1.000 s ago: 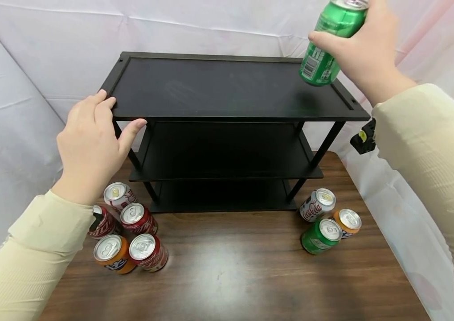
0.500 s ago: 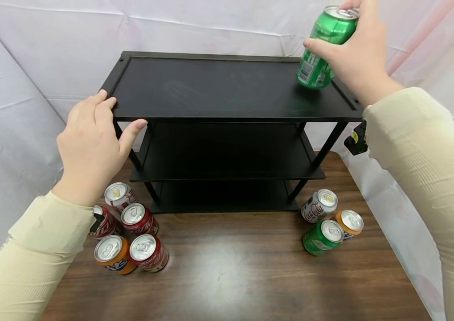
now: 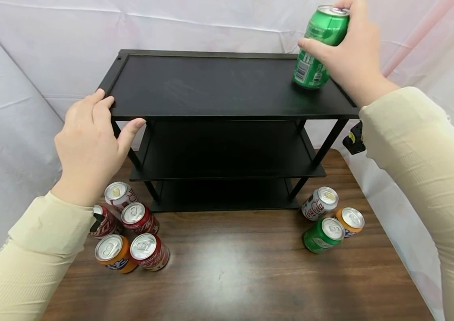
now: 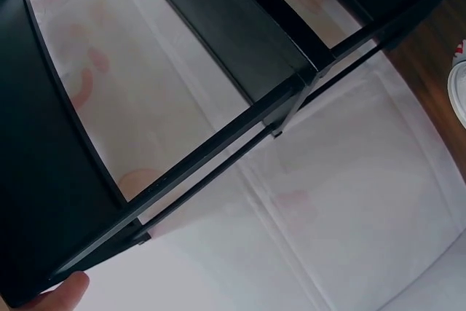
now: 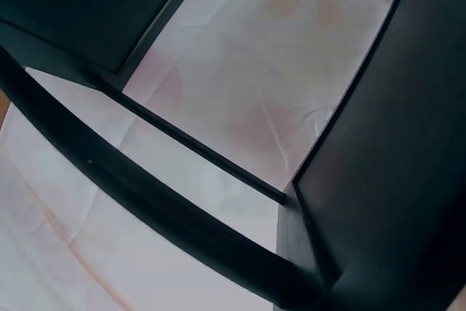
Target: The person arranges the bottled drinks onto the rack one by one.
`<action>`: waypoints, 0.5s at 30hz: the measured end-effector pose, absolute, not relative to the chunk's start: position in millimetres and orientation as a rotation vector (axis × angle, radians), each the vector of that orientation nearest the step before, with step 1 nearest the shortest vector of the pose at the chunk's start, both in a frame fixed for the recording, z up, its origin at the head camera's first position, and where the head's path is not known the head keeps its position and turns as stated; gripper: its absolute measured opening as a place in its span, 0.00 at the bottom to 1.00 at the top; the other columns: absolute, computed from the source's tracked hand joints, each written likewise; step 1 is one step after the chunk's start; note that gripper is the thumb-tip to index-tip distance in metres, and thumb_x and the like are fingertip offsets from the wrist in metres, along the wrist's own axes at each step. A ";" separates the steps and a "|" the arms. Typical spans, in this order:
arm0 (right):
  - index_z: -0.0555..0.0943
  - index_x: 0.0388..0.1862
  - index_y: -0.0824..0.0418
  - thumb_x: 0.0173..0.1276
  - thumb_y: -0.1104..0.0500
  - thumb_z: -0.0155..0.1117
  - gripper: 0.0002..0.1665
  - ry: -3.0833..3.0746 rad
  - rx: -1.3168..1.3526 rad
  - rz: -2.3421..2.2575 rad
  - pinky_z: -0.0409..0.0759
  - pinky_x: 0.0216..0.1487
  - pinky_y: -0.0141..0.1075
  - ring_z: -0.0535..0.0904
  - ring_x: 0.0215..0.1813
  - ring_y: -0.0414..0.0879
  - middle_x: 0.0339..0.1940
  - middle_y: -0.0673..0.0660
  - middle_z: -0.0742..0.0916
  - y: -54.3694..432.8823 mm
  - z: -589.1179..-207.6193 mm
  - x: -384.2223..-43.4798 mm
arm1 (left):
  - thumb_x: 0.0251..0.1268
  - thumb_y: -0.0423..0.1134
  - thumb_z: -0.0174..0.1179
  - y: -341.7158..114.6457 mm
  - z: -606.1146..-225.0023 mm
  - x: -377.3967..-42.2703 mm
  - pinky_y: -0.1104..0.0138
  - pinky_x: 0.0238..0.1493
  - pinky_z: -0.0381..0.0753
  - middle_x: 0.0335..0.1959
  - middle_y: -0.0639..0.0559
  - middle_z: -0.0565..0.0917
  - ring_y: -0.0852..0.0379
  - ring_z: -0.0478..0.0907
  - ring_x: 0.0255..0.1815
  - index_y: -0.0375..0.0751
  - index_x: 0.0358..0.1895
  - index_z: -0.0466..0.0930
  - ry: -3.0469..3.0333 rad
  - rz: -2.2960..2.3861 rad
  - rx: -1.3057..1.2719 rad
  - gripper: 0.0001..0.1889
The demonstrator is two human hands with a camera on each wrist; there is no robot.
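Note:
My right hand (image 3: 353,53) grips a green soda can (image 3: 325,29) at the right end of the black three-tier shelf (image 3: 210,87). The can is nearly upright, its base at or just above the top board; I cannot tell if it touches. My left hand (image 3: 90,138) rests on the front left corner of that board, fingers straight and thumb spread along the front edge. In the left wrist view a fingertip (image 4: 64,293) shows beside the shelf end (image 4: 44,180). The right wrist view shows the shelf frame (image 5: 160,209) but not the can.
On the wooden table (image 3: 218,276), several cans stand at the left, among them an orange can (image 3: 116,254) and a dark red can (image 3: 150,253). At the right are a silver can (image 3: 319,204), a green can (image 3: 323,235) and another orange can (image 3: 351,221). White cloth (image 3: 210,26) hangs behind.
My right hand has brought the green can down and slightly left, to the top board's right end. The left hand has stayed on the shelf corner.

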State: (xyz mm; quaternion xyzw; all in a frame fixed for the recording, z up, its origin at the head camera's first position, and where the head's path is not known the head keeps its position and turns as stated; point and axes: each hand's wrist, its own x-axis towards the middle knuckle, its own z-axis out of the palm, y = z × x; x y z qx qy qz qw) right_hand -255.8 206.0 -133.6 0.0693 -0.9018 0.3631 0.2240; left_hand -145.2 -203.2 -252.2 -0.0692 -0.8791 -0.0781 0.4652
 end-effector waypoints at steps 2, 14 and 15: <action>0.61 0.69 0.43 0.61 0.41 0.70 0.41 -2.498 0.189 1.002 0.76 0.64 0.33 0.75 0.54 0.34 0.64 0.48 0.78 205.7 -134.2 -255.5 | 0.68 0.73 0.41 -203.5 -252.2 -145.1 0.35 0.31 0.76 0.64 0.40 0.79 0.35 0.76 0.61 0.26 0.57 0.78 -2.159 -0.186 -0.169 0.46; 0.50 0.76 0.41 0.62 0.43 0.68 0.50 -2.572 0.214 1.037 0.69 0.71 0.37 0.69 0.65 0.37 0.73 0.49 0.69 204.4 -133.1 -251.9 | 0.68 0.73 0.41 -204.5 -251.5 -144.8 0.35 0.29 0.75 0.64 0.40 0.79 0.35 0.77 0.60 0.27 0.57 0.78 -2.166 -0.184 -0.168 0.46; 0.49 0.76 0.41 0.62 0.44 0.69 0.51 -2.573 0.223 1.050 0.69 0.71 0.37 0.69 0.65 0.37 0.73 0.48 0.68 204.5 -133.1 -251.0 | 0.68 0.73 0.41 -204.6 -251.4 -144.7 0.35 0.29 0.75 0.64 0.40 0.79 0.35 0.76 0.60 0.27 0.57 0.78 -2.167 -0.185 -0.168 0.46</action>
